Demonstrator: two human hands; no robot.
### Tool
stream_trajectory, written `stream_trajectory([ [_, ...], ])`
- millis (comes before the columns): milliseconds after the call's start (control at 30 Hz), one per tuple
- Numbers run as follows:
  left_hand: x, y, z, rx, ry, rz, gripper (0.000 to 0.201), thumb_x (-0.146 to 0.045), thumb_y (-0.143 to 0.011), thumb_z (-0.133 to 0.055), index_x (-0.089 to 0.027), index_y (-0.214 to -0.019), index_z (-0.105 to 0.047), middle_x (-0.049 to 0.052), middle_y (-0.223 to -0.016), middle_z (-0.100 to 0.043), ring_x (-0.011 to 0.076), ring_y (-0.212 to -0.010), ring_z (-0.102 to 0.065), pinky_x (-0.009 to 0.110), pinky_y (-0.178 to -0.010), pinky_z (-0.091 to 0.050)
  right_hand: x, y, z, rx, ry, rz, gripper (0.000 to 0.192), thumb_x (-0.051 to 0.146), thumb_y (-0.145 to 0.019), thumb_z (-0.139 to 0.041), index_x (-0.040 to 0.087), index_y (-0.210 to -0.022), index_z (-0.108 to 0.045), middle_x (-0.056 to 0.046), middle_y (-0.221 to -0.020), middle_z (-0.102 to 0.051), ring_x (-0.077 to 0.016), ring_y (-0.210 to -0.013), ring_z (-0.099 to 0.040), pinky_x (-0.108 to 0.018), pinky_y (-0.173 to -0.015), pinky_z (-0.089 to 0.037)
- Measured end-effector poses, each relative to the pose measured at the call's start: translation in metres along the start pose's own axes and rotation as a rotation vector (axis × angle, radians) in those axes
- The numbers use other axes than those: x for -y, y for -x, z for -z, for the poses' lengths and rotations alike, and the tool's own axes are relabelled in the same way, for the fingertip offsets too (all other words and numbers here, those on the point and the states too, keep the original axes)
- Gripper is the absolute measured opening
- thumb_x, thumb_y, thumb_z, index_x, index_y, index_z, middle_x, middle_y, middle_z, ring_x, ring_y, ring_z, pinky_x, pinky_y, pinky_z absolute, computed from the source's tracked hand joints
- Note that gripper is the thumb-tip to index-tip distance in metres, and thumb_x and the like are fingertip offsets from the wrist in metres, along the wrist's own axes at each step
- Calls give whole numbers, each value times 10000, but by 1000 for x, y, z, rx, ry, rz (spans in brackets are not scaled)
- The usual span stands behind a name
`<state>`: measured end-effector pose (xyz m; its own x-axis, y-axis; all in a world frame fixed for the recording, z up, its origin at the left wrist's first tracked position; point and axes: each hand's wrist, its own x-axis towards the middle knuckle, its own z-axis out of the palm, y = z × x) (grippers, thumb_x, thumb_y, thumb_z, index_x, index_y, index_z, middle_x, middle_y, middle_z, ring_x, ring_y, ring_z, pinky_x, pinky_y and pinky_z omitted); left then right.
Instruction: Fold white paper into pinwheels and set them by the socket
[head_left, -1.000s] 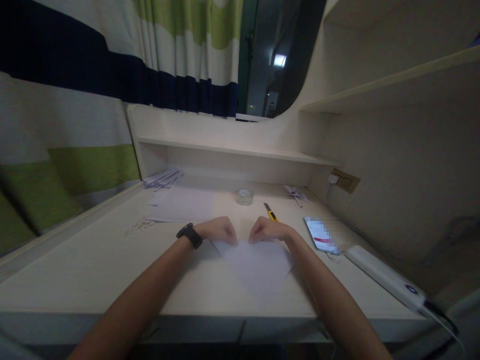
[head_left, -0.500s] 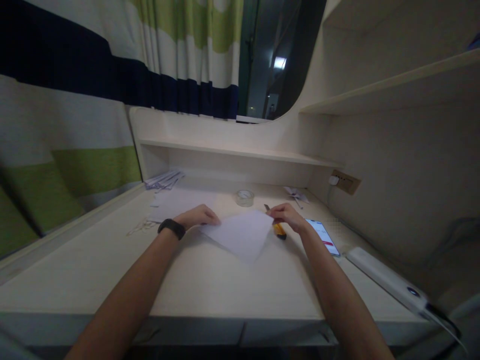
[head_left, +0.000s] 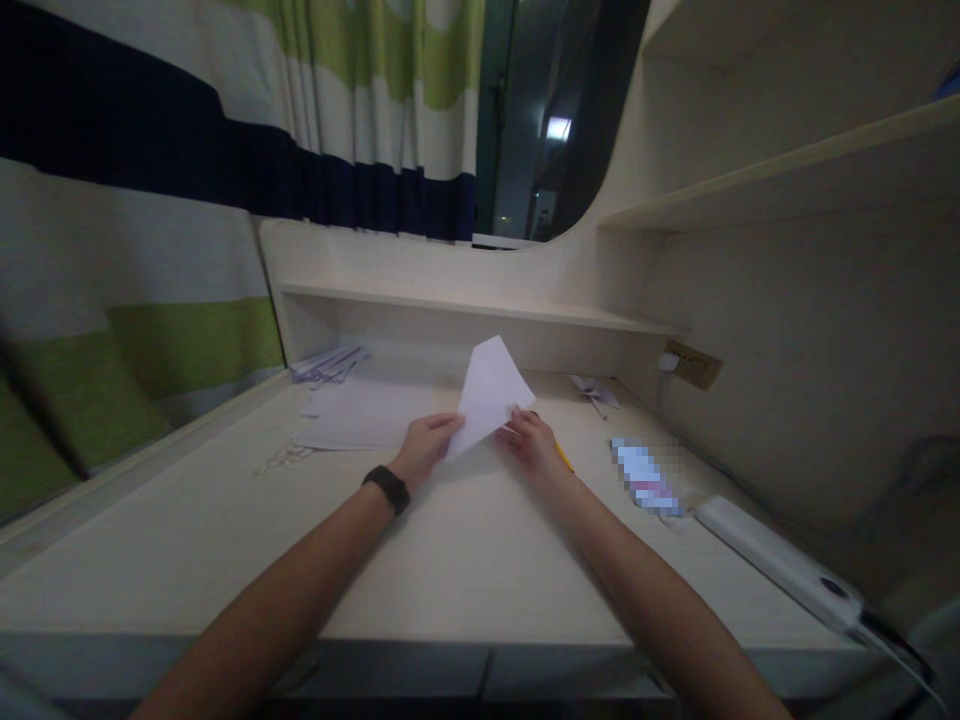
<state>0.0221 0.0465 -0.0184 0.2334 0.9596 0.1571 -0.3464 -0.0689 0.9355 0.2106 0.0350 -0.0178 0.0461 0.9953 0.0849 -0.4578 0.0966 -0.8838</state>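
A folded white paper (head_left: pixel 489 394), triangular with its point up, stands lifted above the pale desk (head_left: pixel 420 560). My left hand (head_left: pixel 426 446), with a black wristband on its wrist, grips the paper's lower left edge. My right hand (head_left: pixel 531 440) pinches its lower right edge. A yellow utility knife (head_left: pixel 562 457) lies just behind my right hand, mostly hidden. The roll of clear tape is hidden behind the paper.
Flat white sheets (head_left: pixel 360 412) and a pile of paper strips (head_left: pixel 328 362) lie at the back left. A phone (head_left: pixel 643 476) and a white power strip (head_left: pixel 780 562) lie at the right. A small folded paper piece (head_left: pixel 594 388) sits near the wall socket (head_left: pixel 690 366).
The paper lay flat on the desk under both hands, was turned and slid away from me, and is now lifted upright between both hands.
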Motion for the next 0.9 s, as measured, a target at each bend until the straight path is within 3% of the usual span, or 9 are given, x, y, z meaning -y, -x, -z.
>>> stream_trajectory([
  [100,-6,6,-6,114,-49,101,424,-411,-659,-750,-99,-937,-680,136,-936,-692,180,-751,-645,290,-689,-485,4,-2,5,-85,66,27,186,291,-684,-735,192,-732,-585,-18,-769,-701,-139,-629,-650,-261,-637,-556],
  [200,-15,6,0,165,-75,119,454,-441,-685,-725,-122,-1001,-655,135,-973,-685,193,-796,-656,316,-741,-495,12,-3,12,7,170,-52,184,266,-654,-750,173,-735,-613,-27,-725,-703,-132,-560,-636,-257,-573,-548],
  [367,-21,-3,21,35,-203,26,433,-451,-665,-732,-116,-928,-661,120,-920,-683,166,-675,-642,275,-596,-497,18,-3,22,198,351,-168,224,279,-618,-775,139,-705,-623,-58,-685,-700,-153,-555,-647,-266,-544,-541],
  [567,-21,-7,36,30,-263,58,334,-377,-643,-752,-107,-821,-669,83,-802,-681,116,-581,-589,225,-516,-461,17,-5,28,284,451,-149,233,298,-600,-786,131,-634,-627,-44,-605,-666,-134,-526,-613,-263,-554,-530],
  [767,-21,-8,38,58,-354,38,325,-387,-655,-746,-87,-762,-679,93,-770,-679,113,-600,-590,208,-520,-465,8,-3,25,258,443,-130,335,355,-621,-782,141,-857,-677,-65,-756,-709,-142,-589,-633,-235,-535,-495],
  [900,-22,-7,36,144,-393,81,358,-421,-673,-727,-92,-808,-683,106,-789,-690,145,-628,-623,226,-519,-481,-1,-4,23,219,388,-137,324,315,-578,-812,125,-807,-685,-90,-816,-718,-162,-641,-651,-250,-575,-498],
])
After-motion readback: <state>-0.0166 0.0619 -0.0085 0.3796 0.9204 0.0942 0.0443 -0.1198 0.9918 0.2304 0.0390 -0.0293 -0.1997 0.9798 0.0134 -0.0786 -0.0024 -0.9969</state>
